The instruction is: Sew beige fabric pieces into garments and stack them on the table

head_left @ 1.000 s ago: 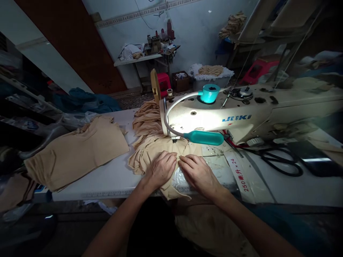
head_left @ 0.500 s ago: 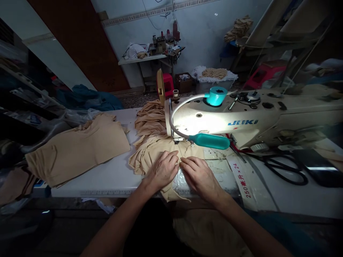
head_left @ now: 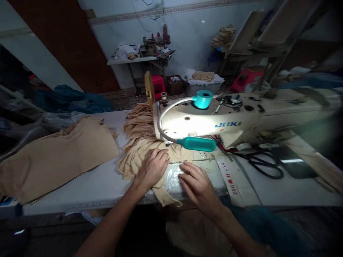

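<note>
Pale wall [head_left: 187, 43] behind, white tabletop [head_left: 120, 192] in front. At left lies a stack of beige fabric panels [head_left: 61, 153]; next, bunched beige fabric [head_left: 134, 153] reaches under the needle area. The left hand [head_left: 154, 166] presses on it, though I can't tell if anything is pinched. The right hand [head_left: 199, 184], loosely spread, seems empty before the JUKI sewing machine [head_left: 241, 117]. It looks like cloth-guiding; feeding cloth calls for smooth fabric and clear fingertips.

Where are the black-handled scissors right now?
In the head view, the black scissors lie on the right side of the table, between the printed white strip and the dark flat object.
</note>
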Demonstrator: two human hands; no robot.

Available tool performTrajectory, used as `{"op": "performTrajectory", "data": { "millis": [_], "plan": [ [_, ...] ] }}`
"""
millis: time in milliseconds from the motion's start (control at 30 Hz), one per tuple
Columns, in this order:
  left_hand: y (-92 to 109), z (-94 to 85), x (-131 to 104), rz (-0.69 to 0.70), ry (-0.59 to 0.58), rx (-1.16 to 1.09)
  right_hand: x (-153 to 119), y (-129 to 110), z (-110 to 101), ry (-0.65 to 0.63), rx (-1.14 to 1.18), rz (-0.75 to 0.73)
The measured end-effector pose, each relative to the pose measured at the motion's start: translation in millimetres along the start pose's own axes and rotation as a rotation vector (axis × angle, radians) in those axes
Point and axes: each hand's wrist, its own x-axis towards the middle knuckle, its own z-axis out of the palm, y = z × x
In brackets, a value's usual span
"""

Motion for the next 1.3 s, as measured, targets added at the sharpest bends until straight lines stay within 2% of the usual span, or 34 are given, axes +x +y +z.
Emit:
{"op": "performTrajectory", "data": {
  "millis": [133,333,400,467,533,633,833,1067,1200,1300],
  "plan": [
    [-8.4,10.5,-0.6,0.047,0.067,-0.013,-22.5,23.3,-35.1,0.082,-0.046,0.093],
    [-21.5,24.6,4.0,0.111,0.149,-0.049,-36.0,94.5,-126.6,0.374,-0.382,0.264],
    [-21.9,24.9,4.2,0.110,0.159,-0.060,-37.6,112.4,-150.7,0.378,-0.493,0.298],
    [-21.3,24.9,3.8,0.096,0.164,-0.063,-40.0,125.7,-164.5,0.316,-0.586,0.320],
    [-20.1,24.7,3.0,0.082,0.179,-0.050,-43.9,135.3,-167.9,0.254,-0.657,0.325],
    [-15.8,21.1,1.3,0.076,0.183,-0.012,-52.5,144.3,-158.4,0.190,-0.721,0.293],
    [-1.0,4.5,-0.8,0.028,0.057,0.052,-72.7,155.7,-131.0,0.114,-0.743,0.311],
    [2.2,-0.8,1.8,0.009,0.010,0.072,-76.1,167.9,-127.1,0.126,-0.651,0.260],
    [7.4,-1.1,-1.4,-0.004,0.011,0.107,-68.5,147.8,-135.9,0.164,-0.661,0.292],
    [22.9,-0.8,-13.0,-0.038,0.017,0.142,-59.1,109.7,-131.1,0.197,-0.590,0.319]
  ]
}}
